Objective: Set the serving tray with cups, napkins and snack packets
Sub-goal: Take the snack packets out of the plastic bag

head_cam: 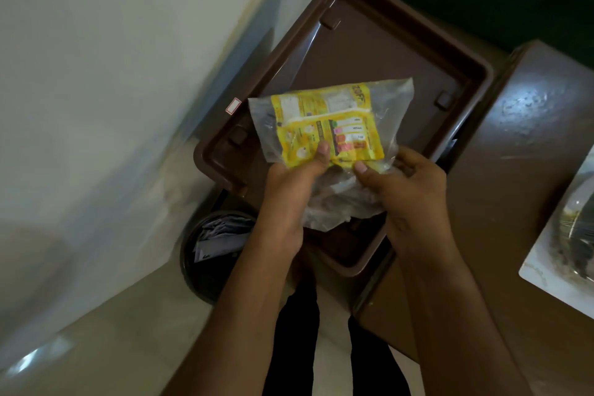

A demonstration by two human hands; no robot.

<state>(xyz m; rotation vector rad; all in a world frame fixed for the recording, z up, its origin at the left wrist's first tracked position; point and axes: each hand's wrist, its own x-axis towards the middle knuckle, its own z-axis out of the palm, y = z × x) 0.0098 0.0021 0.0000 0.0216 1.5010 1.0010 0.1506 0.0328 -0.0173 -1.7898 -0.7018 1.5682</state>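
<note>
From the head camera, the snack step is in hand: the left hand (289, 183) and right hand (408, 190) each pinch the near edge of a yellow snack packet (328, 125) in its clear plastic bag (340, 202), held just over the brown serving tray (418, 51) on the tabletop (530, 138). Both grips are narrow, thumbs on top. The next move probably calls for freeing the packet and laying it flat in the tray. No cups or napkins show; the bag's other contents are hard to make out.

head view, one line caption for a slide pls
Both hands, left hand and right hand, hold a yellow snack packet in clear plastic above an empty brown tray.
</note>
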